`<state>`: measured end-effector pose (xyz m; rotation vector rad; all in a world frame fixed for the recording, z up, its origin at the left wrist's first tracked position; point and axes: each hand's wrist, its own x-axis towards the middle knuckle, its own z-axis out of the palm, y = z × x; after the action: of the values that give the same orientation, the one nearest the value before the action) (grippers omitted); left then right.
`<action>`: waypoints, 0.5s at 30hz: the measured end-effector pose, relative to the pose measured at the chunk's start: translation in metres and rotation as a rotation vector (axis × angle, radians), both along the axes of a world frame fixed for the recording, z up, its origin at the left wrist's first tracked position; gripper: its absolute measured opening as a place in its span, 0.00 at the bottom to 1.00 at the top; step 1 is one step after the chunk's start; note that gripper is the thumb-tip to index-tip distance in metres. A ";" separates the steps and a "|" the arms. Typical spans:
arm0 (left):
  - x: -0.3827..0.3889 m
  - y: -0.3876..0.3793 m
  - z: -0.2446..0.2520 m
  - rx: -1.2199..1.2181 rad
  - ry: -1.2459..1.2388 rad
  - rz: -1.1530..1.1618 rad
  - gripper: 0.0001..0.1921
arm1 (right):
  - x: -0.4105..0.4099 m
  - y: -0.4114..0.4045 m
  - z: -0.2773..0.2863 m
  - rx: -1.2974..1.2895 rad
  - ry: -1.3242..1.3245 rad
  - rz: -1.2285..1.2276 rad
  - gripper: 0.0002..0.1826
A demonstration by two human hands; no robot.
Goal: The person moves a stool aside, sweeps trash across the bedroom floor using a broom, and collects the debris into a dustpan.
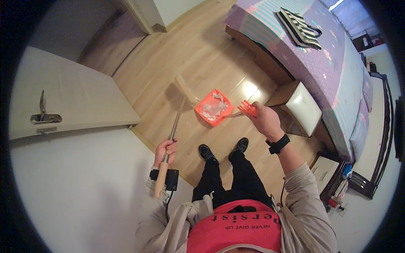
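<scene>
My left hand [165, 152] is closed around the metal stick of a broom [178, 118], below its tan grip [161, 180]. The broom's pale, cream-coloured head [186, 90] is at the floor, beside the left corner of an orange plastic dustpan [204, 117]. Crumpled white paper or plastic scraps [214, 108] lie inside the pan. In my right hand [267, 121] is the dustpan's handle, with orange comb-like teeth [245, 109] sticking out past my fingers. A metal rod [233, 115] runs from there to the pan.
A bed [294, 60] with a striped bag [300, 28] fills the right side. Against it stands a stool [305, 109] with a white padded seat. At left is an open door [72, 95] with a metal lever handle. Wood-plank flooring [152, 85] spreads around my shoes [207, 152].
</scene>
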<state>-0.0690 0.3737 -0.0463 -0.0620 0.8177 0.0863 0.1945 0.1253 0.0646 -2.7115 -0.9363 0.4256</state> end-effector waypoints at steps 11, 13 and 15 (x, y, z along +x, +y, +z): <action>-0.002 -0.025 0.000 -0.338 -0.263 0.242 0.10 | 0.004 0.000 -0.003 0.032 0.022 -0.011 0.14; 0.000 -0.037 0.000 -0.336 -0.279 0.270 0.10 | 0.004 -0.004 -0.007 0.077 0.017 -0.011 0.14; -0.002 -0.044 0.003 -0.337 -0.293 0.286 0.11 | 0.003 -0.005 -0.008 0.105 0.017 -0.012 0.13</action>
<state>-0.0705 0.3296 -0.0431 -0.4996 0.5196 0.2037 0.1971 0.1201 0.0565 -2.6138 -0.9106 0.3850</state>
